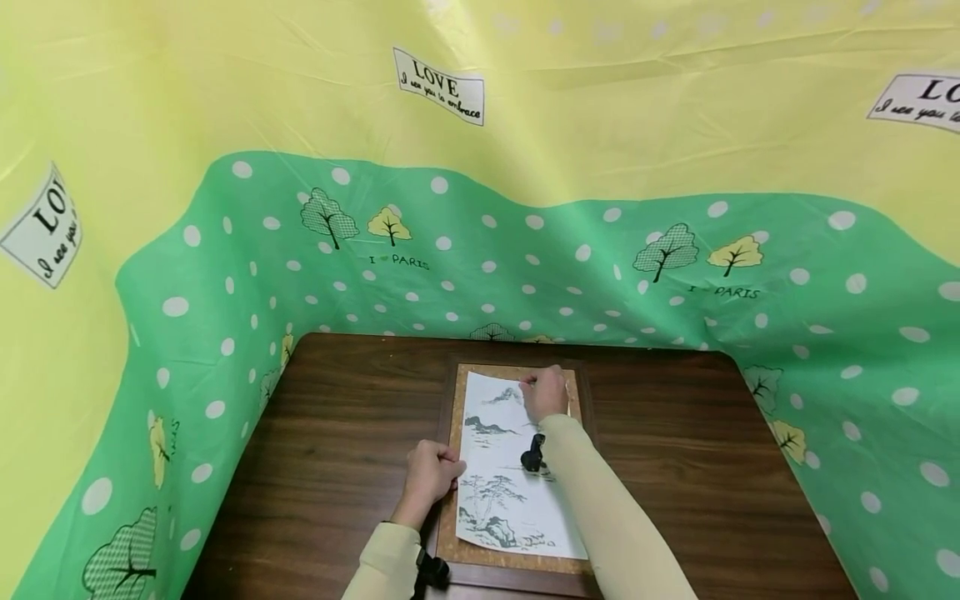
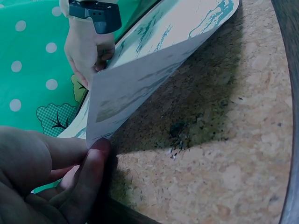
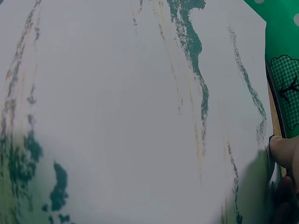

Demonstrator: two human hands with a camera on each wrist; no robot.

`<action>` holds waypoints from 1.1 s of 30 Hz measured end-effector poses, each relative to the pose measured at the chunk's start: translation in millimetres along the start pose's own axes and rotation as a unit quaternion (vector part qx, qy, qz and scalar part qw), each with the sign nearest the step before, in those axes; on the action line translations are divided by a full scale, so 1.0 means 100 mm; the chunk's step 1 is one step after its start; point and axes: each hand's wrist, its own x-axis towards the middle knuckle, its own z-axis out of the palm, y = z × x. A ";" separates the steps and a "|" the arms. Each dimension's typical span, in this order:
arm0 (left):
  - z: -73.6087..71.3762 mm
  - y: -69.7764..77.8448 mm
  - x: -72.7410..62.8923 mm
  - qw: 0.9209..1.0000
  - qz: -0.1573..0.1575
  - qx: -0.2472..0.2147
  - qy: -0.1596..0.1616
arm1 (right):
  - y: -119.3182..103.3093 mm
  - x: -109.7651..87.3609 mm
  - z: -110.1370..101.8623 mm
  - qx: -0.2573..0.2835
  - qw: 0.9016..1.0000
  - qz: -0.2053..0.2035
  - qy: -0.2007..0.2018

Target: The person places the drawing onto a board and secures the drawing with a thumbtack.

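A white sheet of paper with an ink landscape painting [image 1: 495,450] lies over a framed cork board [image 1: 517,560]. My left hand [image 1: 431,475] pinches the sheet's left edge between thumb and fingers. In the left wrist view, the left hand [image 2: 60,172] holds the paper [image 2: 131,88] tilted up off the cork [image 2: 233,172], its underside showing. At the sheet's upper part, my right hand [image 1: 546,393] pinches its edge. The right wrist view shows the thumb of the right hand [image 3: 286,156] at the edge of the painting [image 3: 131,112], the other fingers mostly hidden.
The board lies on a dark wooden table [image 1: 337,417]. A green and yellow curtain [image 1: 525,250] with dots and trees hangs around the table's back and sides. A small dark patch [image 2: 177,130] marks the cork under the raised paper.
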 end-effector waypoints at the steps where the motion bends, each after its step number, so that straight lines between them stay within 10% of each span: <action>1: 0.00 0.00 0.00 1.000 0.000 0.000 0.000 | -0.01 0.00 0.00 0.000 1.000 -0.001 0.002; 33: -0.01 0.03 -0.02 1.000 -0.005 0.001 -0.001 | -0.03 0.10 -0.03 0.050 0.996 0.069 0.004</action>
